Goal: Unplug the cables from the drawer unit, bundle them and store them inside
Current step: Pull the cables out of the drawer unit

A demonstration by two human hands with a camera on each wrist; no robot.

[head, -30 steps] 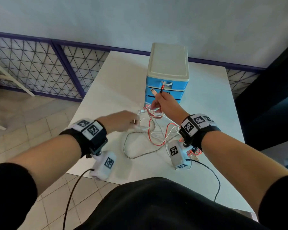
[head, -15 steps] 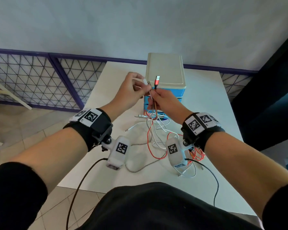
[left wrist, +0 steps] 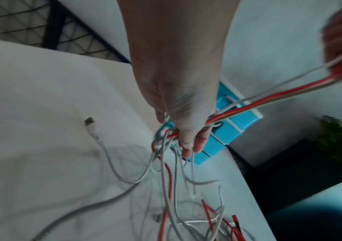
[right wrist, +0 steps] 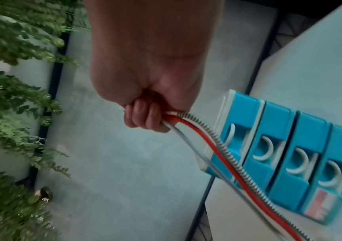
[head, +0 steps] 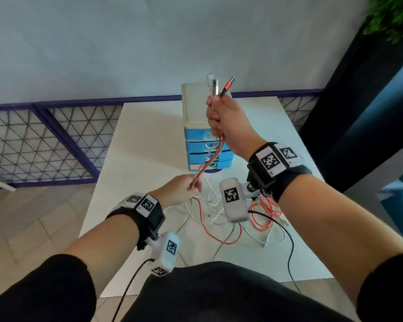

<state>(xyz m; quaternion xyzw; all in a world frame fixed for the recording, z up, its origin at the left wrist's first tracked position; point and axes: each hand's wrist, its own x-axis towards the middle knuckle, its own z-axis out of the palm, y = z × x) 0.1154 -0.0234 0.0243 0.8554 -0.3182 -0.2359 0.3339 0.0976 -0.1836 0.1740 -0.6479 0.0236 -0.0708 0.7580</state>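
My right hand (head: pixel 221 117) is raised in front of the blue drawer unit (head: pixel 200 145) and grips three cables (head: pixel 209 156), white, red and braided, near their plugs (head: pixel 219 86), which stick up above the fist. The right wrist view shows the curled fingers (right wrist: pixel 145 115) round the cables (right wrist: pixel 217 141) beside the shut drawers (right wrist: pixel 289 154). Lower down, my left hand (head: pixel 182 189) holds the same taut strands (left wrist: pixel 248 104) between thumb and fingers (left wrist: pixel 190 143). The rest of the cables (head: pixel 221 224) lies tangled on the white table (head: pixel 144 140).
A loose white USB plug (left wrist: pixel 89 122) lies on the table left of my left hand. A purple-framed mesh railing (head: pixel 44 140) runs behind the table, a dark panel (head: pixel 358 101) stands at the right, with green foliage (right wrist: pixel 11 97) nearby.
My right hand rose higher with the plugs, now three together. My left hand dropped from the plugs down along the cables toward the table, pulling the strands taut.
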